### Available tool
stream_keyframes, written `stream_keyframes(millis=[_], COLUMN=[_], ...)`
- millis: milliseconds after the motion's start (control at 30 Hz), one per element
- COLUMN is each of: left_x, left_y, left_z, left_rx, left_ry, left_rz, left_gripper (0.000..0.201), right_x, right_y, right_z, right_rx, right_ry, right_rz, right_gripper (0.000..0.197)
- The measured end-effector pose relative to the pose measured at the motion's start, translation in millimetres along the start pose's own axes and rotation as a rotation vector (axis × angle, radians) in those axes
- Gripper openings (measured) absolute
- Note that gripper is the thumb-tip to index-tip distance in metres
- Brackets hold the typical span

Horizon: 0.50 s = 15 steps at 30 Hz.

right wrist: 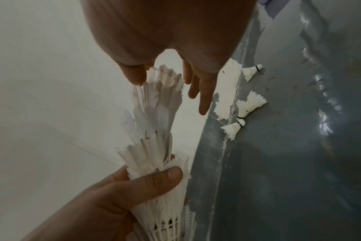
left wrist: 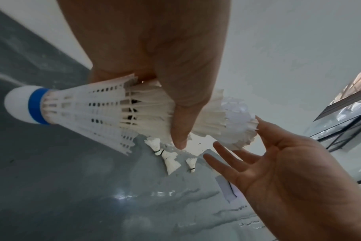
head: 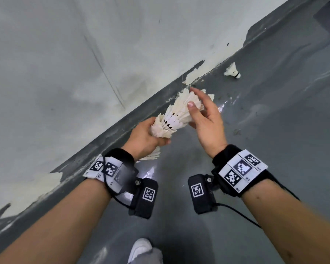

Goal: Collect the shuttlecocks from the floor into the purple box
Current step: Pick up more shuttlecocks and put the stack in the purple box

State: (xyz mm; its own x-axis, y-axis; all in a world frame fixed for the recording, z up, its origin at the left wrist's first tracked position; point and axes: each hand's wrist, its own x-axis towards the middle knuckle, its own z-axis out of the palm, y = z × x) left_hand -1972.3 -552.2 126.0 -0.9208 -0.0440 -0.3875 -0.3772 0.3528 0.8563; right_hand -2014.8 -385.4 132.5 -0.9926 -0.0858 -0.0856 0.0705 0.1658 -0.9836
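Partway: the left hand grips a nested stack of shuttlecocks mid-frame, the right hand open-fingered at its top, while three loose shuttlecocks lie on the floor at right; no purple box is visible.

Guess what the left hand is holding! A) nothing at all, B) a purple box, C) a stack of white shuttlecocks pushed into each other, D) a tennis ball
C: the left hand grips a nested stack of white shuttlecocks, and the right hand has straight fingers at the feathered end of the stack.
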Motion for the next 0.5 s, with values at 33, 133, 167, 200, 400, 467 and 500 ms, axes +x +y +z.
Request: stream_keyframes(millis=[33,133,167,200,400,467,500], left_x=[-4,-37,-43,-45,-110,-127,-143], left_y=[21,123,150,174,392,467,516], left_z=[-7,-36,-42,-49,-88,-92,-91], left_rx=[-0.005,0.006,0.011,-0.002,-0.023,-0.014,-0.002], left_ry=[-0.007,0.013,0.026,0.034,-0.124,-0.206,-0.261], left_rz=[-0.006,-0.032,-0.029,-0.001,0.032,0.036,0.062], left_gripper=[0.054,0.056,0.054,0.053,0.053,0.057,0.057], right_x=[2,-1,1,8,4,0,-7], right_y=[-24,-127,-154,-183,-394,-464,-505], right_z=[-5,-29,-36,-44,-116,-151,-179], right_rx=[0.042,0.121,0.12,0.135,0.09,0.068,0.069], right_ry=[0.003,0.006,-0.009,0.02,0.118,0.17,0.224], right_rz=[0.005,0.038,0.039,0.024,0.031,0.057,0.052], right_gripper=[0.04,0.036,0.036,0.035,0.042,0.05,0.054])
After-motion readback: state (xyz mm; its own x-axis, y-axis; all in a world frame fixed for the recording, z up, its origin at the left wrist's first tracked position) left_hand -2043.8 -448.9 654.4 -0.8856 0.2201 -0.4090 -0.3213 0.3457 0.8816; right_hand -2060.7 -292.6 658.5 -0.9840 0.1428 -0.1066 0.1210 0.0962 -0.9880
